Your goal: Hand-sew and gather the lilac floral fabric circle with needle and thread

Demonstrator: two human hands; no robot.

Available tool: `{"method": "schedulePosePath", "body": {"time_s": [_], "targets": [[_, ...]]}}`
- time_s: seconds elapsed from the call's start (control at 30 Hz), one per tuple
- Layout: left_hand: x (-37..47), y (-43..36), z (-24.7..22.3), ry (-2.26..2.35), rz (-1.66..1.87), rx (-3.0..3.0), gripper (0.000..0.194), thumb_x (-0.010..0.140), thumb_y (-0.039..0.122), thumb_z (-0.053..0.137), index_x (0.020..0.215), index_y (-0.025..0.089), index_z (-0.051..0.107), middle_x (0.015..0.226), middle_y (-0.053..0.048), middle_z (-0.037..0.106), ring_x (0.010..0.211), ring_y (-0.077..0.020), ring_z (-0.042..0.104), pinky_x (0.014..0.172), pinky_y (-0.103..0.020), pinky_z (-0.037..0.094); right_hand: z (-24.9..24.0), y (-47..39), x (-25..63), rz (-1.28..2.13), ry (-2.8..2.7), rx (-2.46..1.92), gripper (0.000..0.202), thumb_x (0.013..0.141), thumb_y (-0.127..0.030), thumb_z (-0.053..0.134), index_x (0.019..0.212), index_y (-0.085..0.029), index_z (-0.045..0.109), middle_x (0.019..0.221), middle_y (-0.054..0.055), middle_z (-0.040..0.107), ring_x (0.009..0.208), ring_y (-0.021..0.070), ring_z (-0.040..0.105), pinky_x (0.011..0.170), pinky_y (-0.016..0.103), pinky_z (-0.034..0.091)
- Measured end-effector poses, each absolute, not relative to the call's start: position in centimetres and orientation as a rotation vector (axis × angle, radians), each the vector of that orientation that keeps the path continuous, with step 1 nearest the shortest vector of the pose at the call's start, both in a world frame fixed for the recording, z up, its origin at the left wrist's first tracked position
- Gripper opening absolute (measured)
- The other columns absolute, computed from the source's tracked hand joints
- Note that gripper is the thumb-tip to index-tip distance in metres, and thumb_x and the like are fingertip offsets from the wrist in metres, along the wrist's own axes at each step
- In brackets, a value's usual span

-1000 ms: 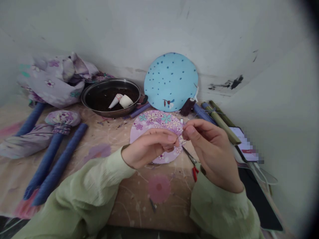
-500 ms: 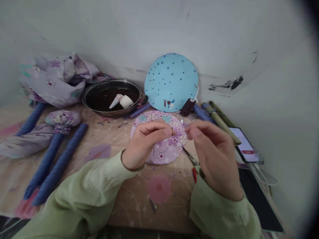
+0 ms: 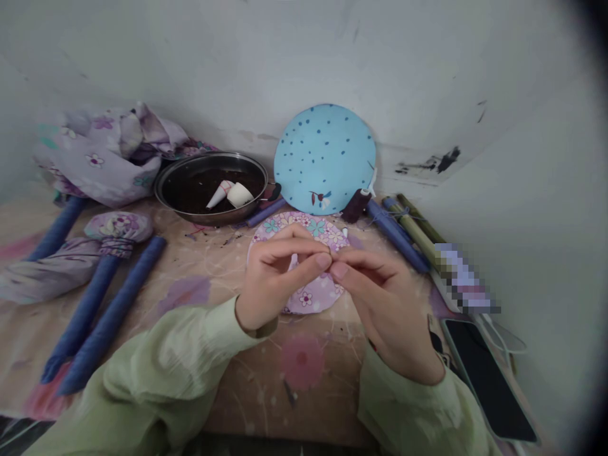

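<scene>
Hands (image 3: pixel 331 259) pinched together, patterned tablecloth (image 3: pixel 190 354), scuffed pale wall (image 3: pixel 228 69)

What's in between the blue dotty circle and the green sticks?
The head view shows a dark thread spool by the dotty circle, then a blue roll by the green sticks.

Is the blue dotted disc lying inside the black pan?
No, the blue dotted disc leans against the wall, beside the pan.
</scene>
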State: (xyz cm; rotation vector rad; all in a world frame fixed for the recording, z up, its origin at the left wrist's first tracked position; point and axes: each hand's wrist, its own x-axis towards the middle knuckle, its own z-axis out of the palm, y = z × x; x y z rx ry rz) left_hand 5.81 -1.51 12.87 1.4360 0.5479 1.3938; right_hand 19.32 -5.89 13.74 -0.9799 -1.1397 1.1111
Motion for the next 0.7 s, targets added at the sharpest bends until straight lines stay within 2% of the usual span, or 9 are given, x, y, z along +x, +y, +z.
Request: {"method": "schedulePosePath", "body": {"time_s": [0.37,0.43,0.57,0.7], "targets": [[5.76,-1.47,12.60,0.497,1.316,1.363,0.007,0.078,0.023,0.068,0.076,0.026,0.075,0.072,0.000,0.062,0.069,-0.0107,0.053,0.067,-0.025,0.045,13.67,-5.81,19.27,1.063,-1.177,-0.981,0.008,0.076,-0.020,0.065,0.070,-0.023,0.067,0.064,-0.003,0.060,0.063,0.0117,0.053,0.060,0.026,0.044],[5.75,-1.42,12.53,0.494,1.299,1.334,0.007,0.077,0.025,0.068,0.076,0.026,0.075,0.071,-0.001,0.062,0.069,-0.0118,0.054,0.067,-0.026,0.046,13.73,-5.81,19.41,1.084,-1.171,-0.977,0.007,0.077,-0.022,0.066,0.070,-0.024,0.068,0.064,-0.003,0.061,0.063,0.0118,0.054,0.060,0.026,0.045],[5.72,-1.37,12.58,0.493,1.302,1.354,0.008,0.078,0.025,0.068,0.077,0.027,0.075,0.070,0.000,0.063,0.069,-0.0115,0.053,0.067,-0.026,0.045,13.74,-5.83,19.52,1.145,-1.139,-0.949,0.006,0.075,-0.025,0.069,0.078,-0.030,0.073,0.079,-0.003,0.070,0.076,0.0129,0.061,0.069,0.026,0.049],[5.72,-1.48,12.93,0.513,1.359,1.442,0.008,0.078,0.022,0.068,0.076,0.026,0.075,0.070,0.000,0.063,0.067,-0.0105,0.053,0.064,-0.025,0.044,13.85,-5.79,19.31,1.245,-1.055,-0.974,0.007,0.071,-0.025,0.073,0.075,-0.031,0.073,0.075,-0.003,0.071,0.069,0.0118,0.060,0.060,0.024,0.048]]}}
